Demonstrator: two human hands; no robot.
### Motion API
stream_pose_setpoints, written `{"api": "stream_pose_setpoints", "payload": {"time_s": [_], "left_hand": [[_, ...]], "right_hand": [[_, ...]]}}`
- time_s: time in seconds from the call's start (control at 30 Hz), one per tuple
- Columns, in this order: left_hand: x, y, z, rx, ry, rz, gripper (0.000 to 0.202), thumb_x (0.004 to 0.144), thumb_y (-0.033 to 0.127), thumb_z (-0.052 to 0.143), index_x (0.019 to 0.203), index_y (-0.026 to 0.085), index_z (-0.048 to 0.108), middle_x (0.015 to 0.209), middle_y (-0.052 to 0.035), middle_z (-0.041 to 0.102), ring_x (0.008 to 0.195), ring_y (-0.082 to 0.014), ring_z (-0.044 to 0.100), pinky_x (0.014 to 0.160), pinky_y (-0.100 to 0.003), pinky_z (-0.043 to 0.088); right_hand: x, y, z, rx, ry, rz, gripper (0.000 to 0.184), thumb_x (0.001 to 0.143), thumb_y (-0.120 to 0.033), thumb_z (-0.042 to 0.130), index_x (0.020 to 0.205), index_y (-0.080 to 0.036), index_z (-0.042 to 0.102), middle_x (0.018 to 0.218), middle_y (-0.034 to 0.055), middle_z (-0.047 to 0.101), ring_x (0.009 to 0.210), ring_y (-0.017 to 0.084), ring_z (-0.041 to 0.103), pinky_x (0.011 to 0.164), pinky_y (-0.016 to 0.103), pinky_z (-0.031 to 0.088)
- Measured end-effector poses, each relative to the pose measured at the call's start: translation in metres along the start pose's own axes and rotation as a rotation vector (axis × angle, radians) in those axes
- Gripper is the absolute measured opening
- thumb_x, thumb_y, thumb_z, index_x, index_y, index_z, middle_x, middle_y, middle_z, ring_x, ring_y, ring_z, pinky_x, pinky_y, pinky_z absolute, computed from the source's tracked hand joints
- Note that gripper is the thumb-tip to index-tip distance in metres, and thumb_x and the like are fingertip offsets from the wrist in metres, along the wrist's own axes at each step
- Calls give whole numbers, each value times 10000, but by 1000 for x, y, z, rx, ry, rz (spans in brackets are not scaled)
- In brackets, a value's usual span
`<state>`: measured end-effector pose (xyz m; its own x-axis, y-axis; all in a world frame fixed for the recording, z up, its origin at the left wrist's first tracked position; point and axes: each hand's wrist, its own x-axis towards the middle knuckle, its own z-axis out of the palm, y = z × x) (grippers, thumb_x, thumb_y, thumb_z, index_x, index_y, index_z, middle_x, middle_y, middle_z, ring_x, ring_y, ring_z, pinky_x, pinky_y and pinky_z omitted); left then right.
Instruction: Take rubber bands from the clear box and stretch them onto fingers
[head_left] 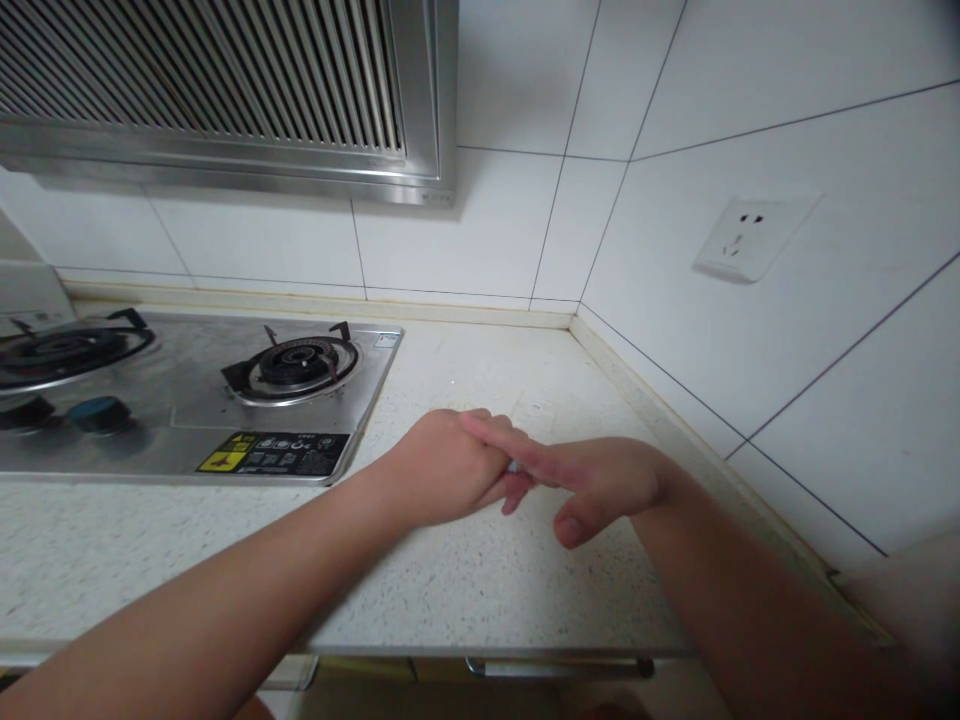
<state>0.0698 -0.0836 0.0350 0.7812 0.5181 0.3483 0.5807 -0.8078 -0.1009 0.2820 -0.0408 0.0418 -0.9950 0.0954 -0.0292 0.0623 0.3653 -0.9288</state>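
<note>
My left hand is closed above the speckled white countertop, with its fingers curled and mostly hidden from me. A small pale bluish bit shows between the two hands, too small to name. My right hand reaches in from the right and touches the left one. Its index finger lies stretched across the left knuckles, and its thumb hangs apart from the other fingers. The remaining right fingers are largely hidden behind the index finger and the left hand.
A steel gas stove with burners and knobs is set into the counter at the left. Overhead juts a range hood. White tiled walls meet at a corner behind the counter, and a socket sits on the right wall. A drawer handle shows below the front edge.
</note>
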Motion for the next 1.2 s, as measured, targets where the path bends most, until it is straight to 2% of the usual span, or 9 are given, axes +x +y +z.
{"api": "stream_pose_setpoints", "payload": {"time_s": [0.07,0.17,0.3,0.4,0.6,0.83,0.93,1.03,1.2], "left_hand": [[1,2,-3,-24,27,29,240,989,397,585,1015,184,692,959,-59,701,872,-249,661,739,-370,562],[-1,1,-3,35,15,38,182,982,275,590,864,206,711,836,-36,700,778,-252,661,673,-375,552],[-6,-6,4,145,39,-17,198,968,319,609,902,170,721,765,-66,701,677,-279,660,582,-401,535],[-7,-8,6,141,97,-19,243,978,358,594,902,152,699,777,-73,701,691,-277,669,562,-388,527],[-9,-6,5,107,137,-23,262,999,371,550,927,149,671,852,-78,707,752,-264,678,569,-366,520],[-9,-5,4,91,121,-19,265,1012,358,500,938,151,648,850,-58,697,763,-244,672,575,-341,501],[-9,-7,6,93,133,0,284,1009,362,487,901,156,651,810,-58,693,733,-232,665,577,-329,491],[-9,-8,9,98,146,3,314,996,375,481,856,157,659,777,-66,693,709,-237,666,568,-331,490],[-7,-5,7,98,103,-52,328,947,422,523,851,156,690,735,-80,701,641,-268,664,563,-374,516]], "right_hand": [[2,-2,4,-26,10,-13,1207,804,-520,790,1587,-338,-109,1655,169,-134,1249,303,533,1020,426,455],[5,-3,8,21,42,-78,1185,804,-540,782,1590,-351,-85,1661,164,-97,1249,305,514,1000,437,471],[6,1,8,89,103,-59,1166,846,-570,731,1588,-300,-128,1616,190,187,1191,259,522,1036,450,427],[4,3,7,137,122,-27,1186,863,-563,718,1575,-264,-182,1516,183,356,1159,239,523,1050,456,404],[1,-1,5,170,101,-50,1175,878,-565,700,1570,-261,-199,1508,161,358,1228,253,493,1075,459,382],[-1,-6,4,214,93,-36,1173,883,-578,686,1568,-259,-212,1552,149,322,1336,288,428,1083,452,374],[-2,-2,4,219,91,-6,1183,870,-570,703,1573,-261,-197,1528,151,338,1279,277,464,1080,462,372],[-3,3,3,220,82,23,1216,853,-580,716,1567,-257,-214,1436,152,425,1193,264,515,1050,482,389],[3,4,7,244,102,14,1224,845,-603,711,1568,-243,-208,1308,124,513,1120,239,545,1035,475,396]]}}
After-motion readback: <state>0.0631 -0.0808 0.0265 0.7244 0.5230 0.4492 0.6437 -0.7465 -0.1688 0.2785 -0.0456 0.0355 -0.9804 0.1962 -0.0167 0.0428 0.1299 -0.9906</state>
